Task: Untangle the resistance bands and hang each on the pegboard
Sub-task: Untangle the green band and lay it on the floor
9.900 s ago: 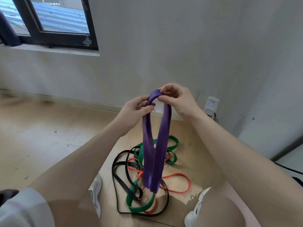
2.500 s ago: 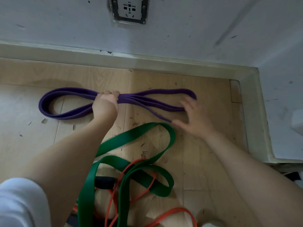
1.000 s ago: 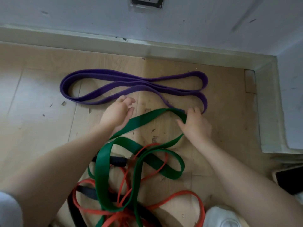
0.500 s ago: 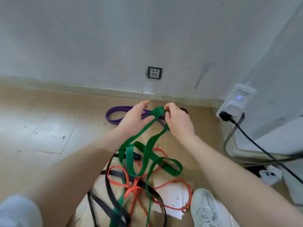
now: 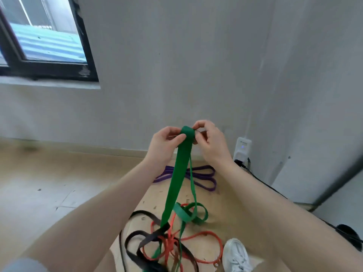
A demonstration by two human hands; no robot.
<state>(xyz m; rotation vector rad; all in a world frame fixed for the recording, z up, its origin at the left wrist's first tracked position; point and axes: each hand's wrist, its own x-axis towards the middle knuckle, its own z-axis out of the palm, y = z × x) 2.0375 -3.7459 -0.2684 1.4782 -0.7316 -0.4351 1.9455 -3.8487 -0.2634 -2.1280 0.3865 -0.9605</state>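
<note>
Green band (image 5: 177, 179), pinched by both hands (image 5: 164, 145) (image 5: 211, 143), now lifted higher off floor.

Bare floor (image 5: 49, 193) open left; tangle of black band (image 5: 141, 238) and orange band (image 5: 196, 242) blocking centre; cable (image 5: 261, 181) along right wall.

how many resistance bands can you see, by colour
4: green band held up by both hands; purple band flat near the wall; orange band and black band tangled below. More may be hidden.
</note>
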